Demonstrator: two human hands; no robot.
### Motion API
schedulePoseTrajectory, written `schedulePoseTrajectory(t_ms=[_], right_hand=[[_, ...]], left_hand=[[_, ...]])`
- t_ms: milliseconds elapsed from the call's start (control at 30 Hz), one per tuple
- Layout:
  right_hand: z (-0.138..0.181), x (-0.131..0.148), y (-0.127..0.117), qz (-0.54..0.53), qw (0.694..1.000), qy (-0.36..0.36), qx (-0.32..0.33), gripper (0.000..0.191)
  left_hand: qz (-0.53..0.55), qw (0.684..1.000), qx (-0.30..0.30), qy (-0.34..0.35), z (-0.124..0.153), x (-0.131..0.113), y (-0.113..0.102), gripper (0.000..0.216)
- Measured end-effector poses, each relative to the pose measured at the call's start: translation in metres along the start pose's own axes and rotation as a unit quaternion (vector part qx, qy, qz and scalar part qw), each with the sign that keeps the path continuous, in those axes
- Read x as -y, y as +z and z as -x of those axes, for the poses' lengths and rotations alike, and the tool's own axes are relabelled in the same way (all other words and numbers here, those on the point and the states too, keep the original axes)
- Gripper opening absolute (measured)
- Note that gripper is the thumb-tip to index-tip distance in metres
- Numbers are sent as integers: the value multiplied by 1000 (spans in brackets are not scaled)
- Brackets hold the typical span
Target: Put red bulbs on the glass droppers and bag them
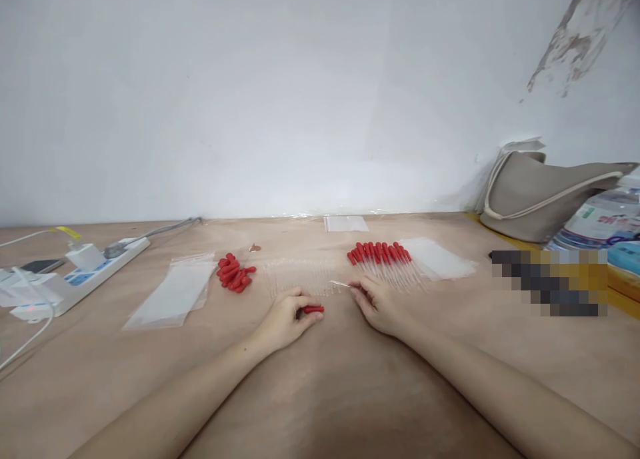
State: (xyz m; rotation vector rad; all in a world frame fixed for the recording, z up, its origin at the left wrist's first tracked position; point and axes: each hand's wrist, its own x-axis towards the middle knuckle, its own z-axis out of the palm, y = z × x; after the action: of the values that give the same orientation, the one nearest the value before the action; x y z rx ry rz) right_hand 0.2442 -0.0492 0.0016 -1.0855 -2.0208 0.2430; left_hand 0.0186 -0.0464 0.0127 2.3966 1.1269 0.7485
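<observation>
My left hand (287, 320) is closed on a red rubber dropper bulb (315, 309), which points to the right between thumb and fingers. Opposite it, my right hand (379, 304) pinches a thin transparent dropper tube (341, 284), its far end pointing left. The tube and the bulb are apart. Just beyond my hands lies a row of loose transparent tubes (293, 272). A pile of red bulbs (233, 276) sits to the left of that row. On the right, several droppers with red bulbs fitted (385, 254) lie side by side, bulbs toward the wall.
Plastic bags lie at left (173, 292), right (443, 259) and back (346, 224). A power strip (107, 272) with chargers and cables occupies the far left. At right are a grey bag (545, 192), a large bottle (600, 216) and a pixelated dark item (545, 282).
</observation>
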Motion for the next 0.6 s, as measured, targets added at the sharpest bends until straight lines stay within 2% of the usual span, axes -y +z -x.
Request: schedulePoseTrajectory(t_ms=[267, 600], right_hand=[[1, 10, -3, -10, 999, -2, 33, 20], [1, 12, 2, -14, 999, -8, 46, 19]], left_hand=[[81, 994, -63, -40, -4, 0, 6, 16], [118, 991, -59, -29, -7, -2, 9, 15]])
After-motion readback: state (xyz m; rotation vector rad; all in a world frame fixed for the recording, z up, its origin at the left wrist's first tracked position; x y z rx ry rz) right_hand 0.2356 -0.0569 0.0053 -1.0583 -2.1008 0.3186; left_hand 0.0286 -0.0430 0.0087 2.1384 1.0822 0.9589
